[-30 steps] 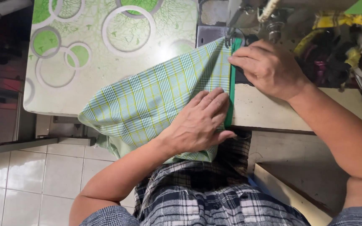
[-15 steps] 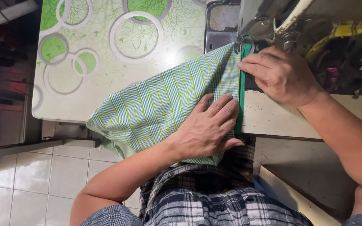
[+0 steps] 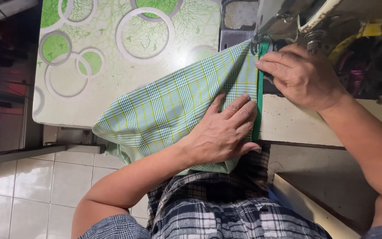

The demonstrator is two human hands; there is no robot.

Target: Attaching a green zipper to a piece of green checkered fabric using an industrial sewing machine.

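The counter, in a green ring-patterned covering, ends at a near edge over which the green checked fabric hangs toward the tiled floor; that overhang could drag the cloth off line. The left hand lies flat, fingers spread, pressing the fabric beside its green edging strip. The right hand, fingers narrowed onto the strip, sits just beside the sewing machine foot, so a slip risks the needle. Open room lies leftward across the counter.
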